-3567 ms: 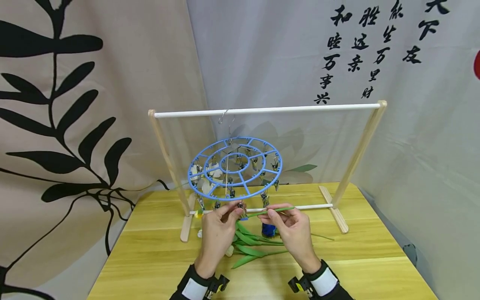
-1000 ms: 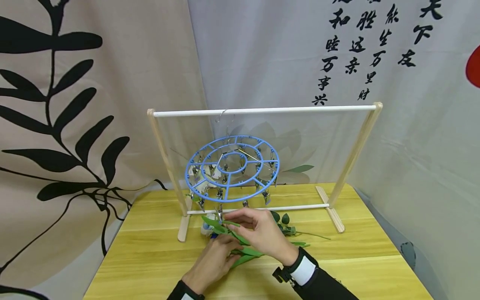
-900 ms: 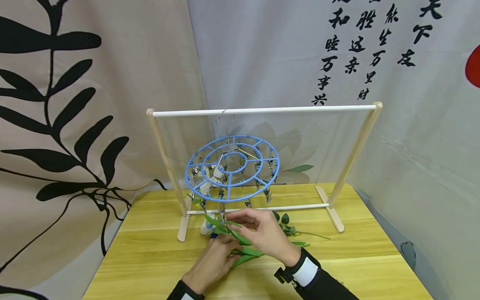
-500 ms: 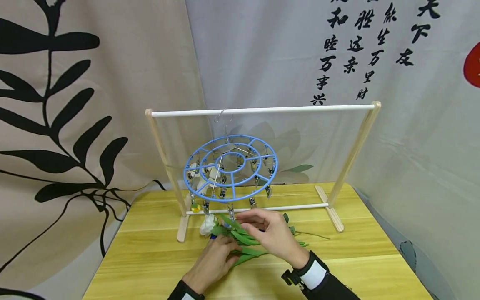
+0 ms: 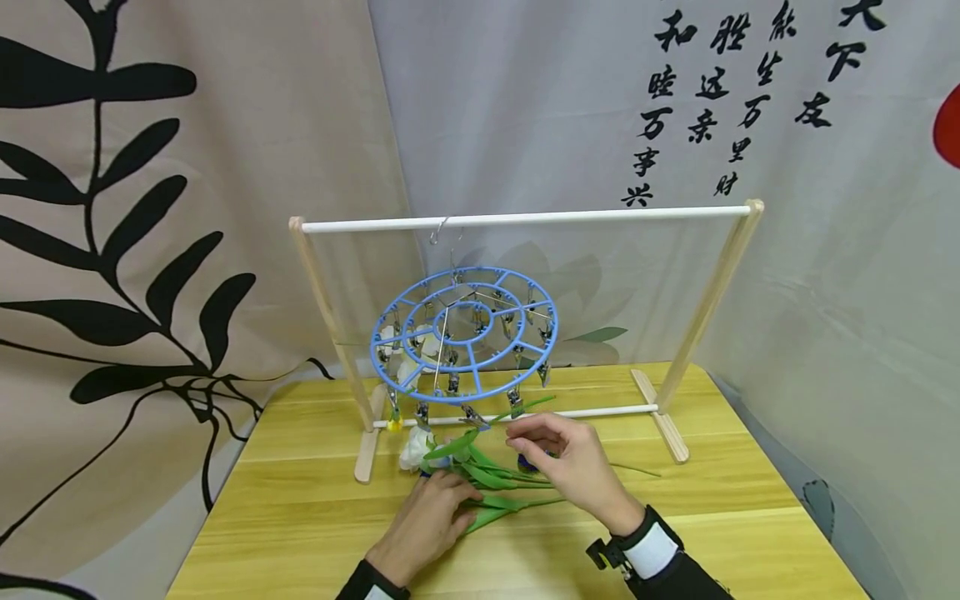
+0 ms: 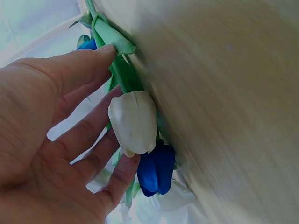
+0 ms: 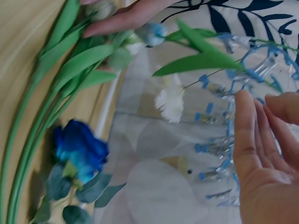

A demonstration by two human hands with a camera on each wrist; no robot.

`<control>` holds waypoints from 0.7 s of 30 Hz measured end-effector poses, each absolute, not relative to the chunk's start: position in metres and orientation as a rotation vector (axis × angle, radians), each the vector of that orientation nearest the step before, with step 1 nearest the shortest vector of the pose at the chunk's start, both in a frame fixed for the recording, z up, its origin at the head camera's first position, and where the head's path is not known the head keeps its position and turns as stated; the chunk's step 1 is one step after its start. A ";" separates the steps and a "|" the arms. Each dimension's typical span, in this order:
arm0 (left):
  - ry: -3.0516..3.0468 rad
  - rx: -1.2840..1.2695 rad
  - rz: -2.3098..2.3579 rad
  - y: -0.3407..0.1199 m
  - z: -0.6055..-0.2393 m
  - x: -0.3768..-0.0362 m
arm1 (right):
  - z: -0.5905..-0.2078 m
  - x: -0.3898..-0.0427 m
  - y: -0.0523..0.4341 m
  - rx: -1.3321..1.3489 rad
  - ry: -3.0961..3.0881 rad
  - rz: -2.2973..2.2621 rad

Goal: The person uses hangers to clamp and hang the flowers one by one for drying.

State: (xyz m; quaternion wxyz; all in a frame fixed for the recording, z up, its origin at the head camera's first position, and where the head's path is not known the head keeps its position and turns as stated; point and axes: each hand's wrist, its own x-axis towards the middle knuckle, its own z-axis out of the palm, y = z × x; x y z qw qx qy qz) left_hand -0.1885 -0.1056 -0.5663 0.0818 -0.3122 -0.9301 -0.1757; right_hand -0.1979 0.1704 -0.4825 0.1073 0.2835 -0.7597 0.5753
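Note:
My left hand point(image 5: 423, 521) lies low over the flowers on the table, fingers loosely spread. In the left wrist view, its thumb touches a green leaf point(image 6: 114, 37) and its fingers lie beside a white tulip point(image 6: 133, 122), with a blue tulip point(image 6: 156, 168) just below. My right hand point(image 5: 573, 467) hovers to the right of a hanging clip point(image 5: 472, 415), fingers relaxed and nothing between them. A green-leaved stem point(image 7: 201, 60) with a pale blue bloom point(image 7: 152, 33) slants through that clip. The blue round clip hanger point(image 5: 480, 396) hangs above both hands.
A wooden stand with a white top rod point(image 5: 570, 217) carries the hanger. Several green stems point(image 5: 517, 483) and a blue rose point(image 7: 81, 147) lie on the wooden table point(image 5: 712, 517). A white flower point(image 7: 170, 98) and a yellow one point(image 5: 394, 423) hang from the hanger.
Earlier both hands were raised at a clip with a stem. The left hand has since come down to the flowers; the right has drawn away rightward, leaving the leafy stem slanting at the clip.

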 end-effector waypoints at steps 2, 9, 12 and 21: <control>-2.788 -0.925 -0.522 -0.105 -0.567 -0.189 | -0.486 -0.199 0.176 0.793 -2.279 1.679; -2.795 -0.903 -0.504 -0.102 -0.570 -0.190 | -0.506 -0.207 0.195 0.698 -2.561 1.432; -2.803 -0.900 -0.490 -0.100 -0.571 -0.191 | -0.515 -0.210 0.200 0.756 -2.706 1.302; -2.778 -0.923 -0.502 -0.097 -0.575 -0.189 | -0.539 -0.211 0.203 0.920 -2.948 1.067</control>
